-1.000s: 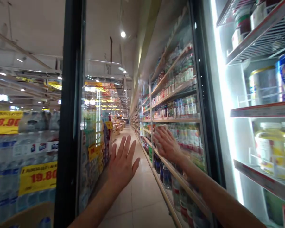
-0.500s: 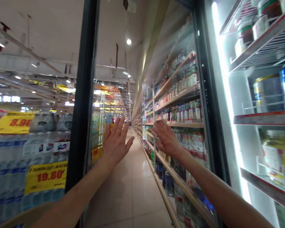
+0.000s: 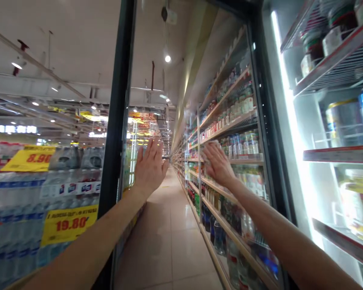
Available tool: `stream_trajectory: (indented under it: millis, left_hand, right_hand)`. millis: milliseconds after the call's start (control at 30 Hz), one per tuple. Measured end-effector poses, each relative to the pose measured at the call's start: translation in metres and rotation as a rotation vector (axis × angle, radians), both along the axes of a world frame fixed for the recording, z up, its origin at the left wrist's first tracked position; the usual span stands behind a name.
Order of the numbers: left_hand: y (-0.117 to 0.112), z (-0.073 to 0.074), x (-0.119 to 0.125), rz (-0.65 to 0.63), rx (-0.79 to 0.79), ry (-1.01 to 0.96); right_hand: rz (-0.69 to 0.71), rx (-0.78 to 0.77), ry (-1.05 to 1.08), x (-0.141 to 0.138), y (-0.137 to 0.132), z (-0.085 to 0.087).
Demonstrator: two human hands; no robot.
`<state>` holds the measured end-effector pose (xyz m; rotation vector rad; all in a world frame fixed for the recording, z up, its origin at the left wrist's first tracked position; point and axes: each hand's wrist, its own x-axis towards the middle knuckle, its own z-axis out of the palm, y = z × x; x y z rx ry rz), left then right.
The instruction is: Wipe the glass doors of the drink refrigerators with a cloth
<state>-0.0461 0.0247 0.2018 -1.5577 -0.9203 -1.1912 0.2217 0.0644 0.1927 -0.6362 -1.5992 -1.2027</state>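
Note:
In front of me the glass door (image 3: 181,225) of a lit drinks fridge stands swung open in its dark frame (image 3: 116,121). My left hand (image 3: 149,167) lies flat on the pane, fingers stretched upward, holding nothing. To its right, my right hand (image 3: 219,166) presses a pale, crumpled cloth (image 3: 214,143) to the glass; only its edge shows past the fingers, so its exact kind is hard to make out. Shelves of bottles (image 3: 242,100) appear in the glass behind the right hand, apparently as a reflection.
On the right, fridge shelves (image 3: 339,154) carry jars, cans and bottles beside a bright light strip (image 3: 290,108). Stacked packs of bottled water (image 3: 15,213) with yellow price signs (image 3: 69,223) stand at the left. A tiled floor (image 3: 157,253) shows through the door.
The door frame's left edge and the water packs have shifted rightward in view. My right hand sits slightly higher and further right with the cloth; my left stays flat on the glass.

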Motion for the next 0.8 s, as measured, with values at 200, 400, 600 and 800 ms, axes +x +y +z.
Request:
stream_trajectory:
  millis: [200,400,600,800]
  left_hand:
    - [0.002,-0.006,-0.002,0.022,0.015,0.026]
    - [0.001,-0.004,-0.012,-0.054,-0.015,0.01]
    - [-0.004,-0.011,-0.027,-0.036,-0.041,-0.017]
    - [-0.006,-0.013,-0.03,-0.079,-0.042,-0.034]
  right_hand:
    - [0.015,0.095,0.487,0.035,0.014,0.039]
    - [0.026,0.001,-0.15,-0.074,0.001,0.028]
    - [0.022,-0.011,0.16,-0.028,0.003,0.038]
    - [0.036,0.012,0.17,-0.07,0.004,0.047]
